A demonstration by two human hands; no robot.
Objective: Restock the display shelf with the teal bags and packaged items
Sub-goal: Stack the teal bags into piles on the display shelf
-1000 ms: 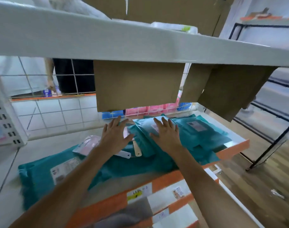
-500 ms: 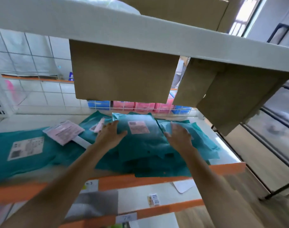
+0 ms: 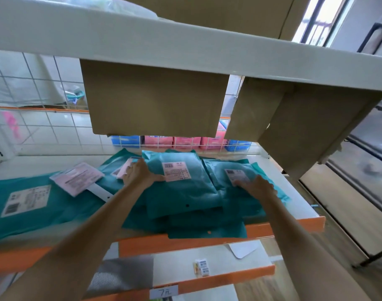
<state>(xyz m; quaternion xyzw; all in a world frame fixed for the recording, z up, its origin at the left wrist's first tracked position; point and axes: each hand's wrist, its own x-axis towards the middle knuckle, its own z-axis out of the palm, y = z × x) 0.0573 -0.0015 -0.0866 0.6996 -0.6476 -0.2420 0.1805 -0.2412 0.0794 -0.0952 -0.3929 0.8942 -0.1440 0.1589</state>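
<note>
While both bare arms reach across the display shelf (image 3: 185, 245) (white deck, orange front edge), the left hand (image 3: 140, 177) rests on the left edge of the topmost teal bag (image 3: 185, 196) of the central stack. Its fingers (image 3: 133, 170) lie extended and released, and the thumb lies across the bag's face just beside the pale label; nothing is grasped. The right hand (image 3: 256, 189) lies flat on the second teal bag (image 3: 220, 170), which sits just beside the first on its right. The fingers (image 3: 240, 183) of this hand are spread and released, their tips touching that bag's label.

The stack of teal bags sits toward the right end of the shelf, its lowest layer overhanging the orange edge. A large teal bag (image 3: 33, 205) lies flat at the left end, label upward. A pink packaged item (image 3: 77, 178) rests between it and the stack, overlapping the teal.

A cardboard box (image 3: 155, 101) hangs below the upper shelf (image 3: 164, 51), directly above the hands. Pink and blue packs (image 3: 185, 142) stand in a row at the back. The lower shelf (image 3: 229, 272) carries a small white box (image 3: 202, 267), and a price tag (image 3: 164, 292) is fixed beneath.
</note>
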